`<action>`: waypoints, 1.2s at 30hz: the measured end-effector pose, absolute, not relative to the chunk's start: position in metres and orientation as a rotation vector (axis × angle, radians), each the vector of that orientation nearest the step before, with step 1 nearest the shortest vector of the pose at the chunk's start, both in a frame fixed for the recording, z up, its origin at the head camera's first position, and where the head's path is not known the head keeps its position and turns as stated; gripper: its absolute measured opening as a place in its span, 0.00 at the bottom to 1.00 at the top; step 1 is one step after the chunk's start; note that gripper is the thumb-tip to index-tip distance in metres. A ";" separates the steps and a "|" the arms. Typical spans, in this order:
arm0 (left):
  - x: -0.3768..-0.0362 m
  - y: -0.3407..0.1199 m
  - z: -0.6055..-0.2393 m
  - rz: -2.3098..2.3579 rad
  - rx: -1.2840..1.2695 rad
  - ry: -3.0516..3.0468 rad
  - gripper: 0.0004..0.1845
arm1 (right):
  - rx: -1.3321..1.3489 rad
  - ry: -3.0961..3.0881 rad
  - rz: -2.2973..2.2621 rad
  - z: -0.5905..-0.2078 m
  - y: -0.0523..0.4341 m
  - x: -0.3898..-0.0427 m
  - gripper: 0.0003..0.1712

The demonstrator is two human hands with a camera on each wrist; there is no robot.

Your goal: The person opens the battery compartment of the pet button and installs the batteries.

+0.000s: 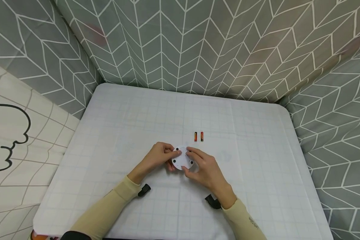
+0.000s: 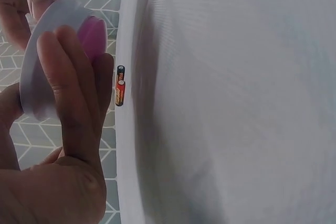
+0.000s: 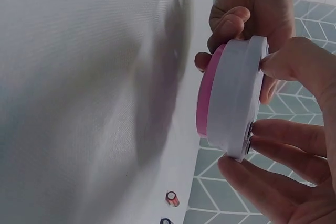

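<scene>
Both hands hold a round white plastic device (image 1: 184,162) low over the table. Its back, facing up, has a cluster of small holes and several black round spots near the rim. A pink face (image 3: 206,103) shows on the underside in both wrist views. My left hand (image 1: 159,155) grips the device from the left, thumb on the back and fingers beneath. The right hand (image 1: 206,168) spans its right side, thumb at the near rim and fingertips at the far rim. Beyond the device, two red and black batteries (image 1: 195,136) lie side by side.
A white cloth with a faint grid covers the table (image 1: 132,116). Grey curtains (image 1: 180,50) with white chevron lines hang behind and to the right. Black camera mounts (image 1: 213,201) are worn at both wrists.
</scene>
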State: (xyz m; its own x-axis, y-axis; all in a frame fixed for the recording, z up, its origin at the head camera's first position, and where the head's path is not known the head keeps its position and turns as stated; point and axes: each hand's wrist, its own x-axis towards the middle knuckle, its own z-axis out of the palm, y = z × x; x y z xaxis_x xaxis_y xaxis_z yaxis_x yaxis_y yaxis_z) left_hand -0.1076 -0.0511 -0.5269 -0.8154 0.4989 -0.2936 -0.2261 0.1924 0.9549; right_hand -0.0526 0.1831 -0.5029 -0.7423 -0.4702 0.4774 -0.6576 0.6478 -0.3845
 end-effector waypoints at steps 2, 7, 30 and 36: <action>-0.107 -0.051 -0.527 1.678 0.248 1.914 0.19 | 0.911 -2.528 0.763 -0.503 0.183 -0.053 0.25; -0.106 -0.050 -0.526 1.684 0.238 1.906 0.19 | 0.930 -2.528 0.757 -0.503 0.185 -0.053 0.23; -0.107 -0.048 -0.523 1.674 0.225 1.921 0.18 | 0.982 -2.509 0.783 -0.499 0.187 -0.054 0.27; -0.106 -0.047 -0.522 1.700 0.230 1.910 0.19 | 0.995 -2.473 0.763 -0.500 0.186 -0.055 0.24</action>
